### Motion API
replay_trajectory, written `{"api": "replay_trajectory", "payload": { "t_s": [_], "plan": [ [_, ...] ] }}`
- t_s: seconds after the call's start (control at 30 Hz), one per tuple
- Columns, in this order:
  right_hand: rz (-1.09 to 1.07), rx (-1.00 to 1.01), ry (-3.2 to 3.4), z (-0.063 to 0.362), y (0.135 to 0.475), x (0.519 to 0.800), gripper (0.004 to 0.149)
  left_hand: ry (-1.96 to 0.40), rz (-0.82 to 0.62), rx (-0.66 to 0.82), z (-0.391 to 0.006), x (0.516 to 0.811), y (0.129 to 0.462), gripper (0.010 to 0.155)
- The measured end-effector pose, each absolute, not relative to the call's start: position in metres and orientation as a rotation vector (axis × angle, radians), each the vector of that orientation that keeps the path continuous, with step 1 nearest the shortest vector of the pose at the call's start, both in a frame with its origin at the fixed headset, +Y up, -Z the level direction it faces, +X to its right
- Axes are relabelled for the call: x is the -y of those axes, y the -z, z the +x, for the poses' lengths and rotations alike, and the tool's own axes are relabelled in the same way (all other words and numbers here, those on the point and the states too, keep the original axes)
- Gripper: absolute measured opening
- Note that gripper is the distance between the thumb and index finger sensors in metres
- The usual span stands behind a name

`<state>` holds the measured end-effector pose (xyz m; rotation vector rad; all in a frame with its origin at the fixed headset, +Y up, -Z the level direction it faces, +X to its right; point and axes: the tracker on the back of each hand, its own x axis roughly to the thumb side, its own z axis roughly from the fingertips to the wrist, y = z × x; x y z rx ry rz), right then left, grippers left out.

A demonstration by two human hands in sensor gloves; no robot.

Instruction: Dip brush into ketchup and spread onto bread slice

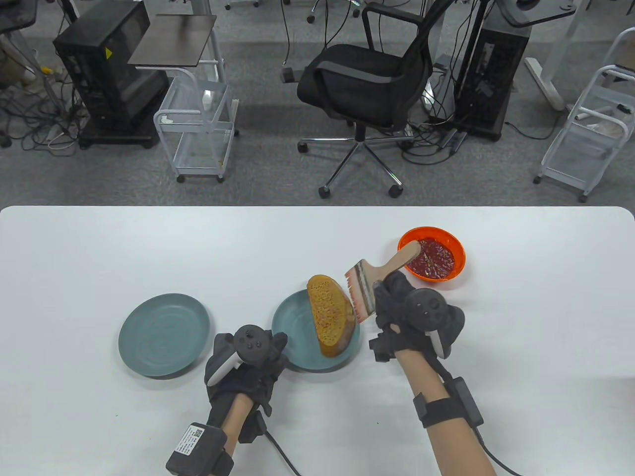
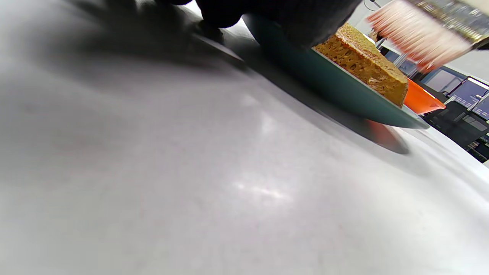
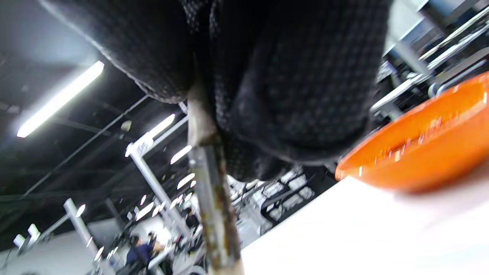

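Note:
A brown bread slice (image 1: 328, 317) lies on a teal plate (image 1: 287, 322) at the table's middle. My right hand (image 1: 397, 300) grips a wooden flat brush (image 1: 364, 290) by its handle. The red-tinted bristles (image 1: 351, 283) hang just above the bread's right edge, and in the left wrist view the bristles (image 2: 416, 40) are clear of the bread (image 2: 363, 65). An orange bowl of ketchup (image 1: 432, 254) stands behind and to the right of the brush. My left hand (image 1: 255, 349) holds the plate's left rim, and its fingers (image 2: 301, 19) lie over the rim (image 2: 336, 88).
A second, bare teal plate (image 1: 163, 341) sits to the left of my left hand. The white table (image 1: 99, 258) extends around all of this. An office chair (image 1: 364, 84) and carts stand on the floor beyond the far edge.

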<state>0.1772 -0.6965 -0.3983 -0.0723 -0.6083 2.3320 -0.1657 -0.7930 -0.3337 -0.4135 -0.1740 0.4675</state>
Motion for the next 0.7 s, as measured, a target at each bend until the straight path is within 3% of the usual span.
{"api": "replay_trajectory", "payload": {
  "t_s": [0.17, 0.27, 0.4, 0.7],
  "plan": [
    [-0.213, 0.752, -2.427, 0.215, 0.431, 0.656, 0.045, -0.470, -0.413, 0.175, -0.166, 0.793, 0.334, 0.054],
    [-0.291, 0.796, -2.574, 0.228, 0.453, 0.649, 0.045, -0.471, -0.414, 0.175, -0.166, 0.793, 0.334, 0.054],
    [-0.332, 0.782, -2.727, 0.236, 0.476, 0.658, 0.045, -0.474, -0.415, 0.177, -0.166, 0.794, 0.333, 0.054],
    [-0.381, 0.702, -2.816, 0.243, 0.494, 0.690, 0.044, -0.477, -0.416, 0.181, -0.166, 0.794, 0.333, 0.054]
  ]
}}
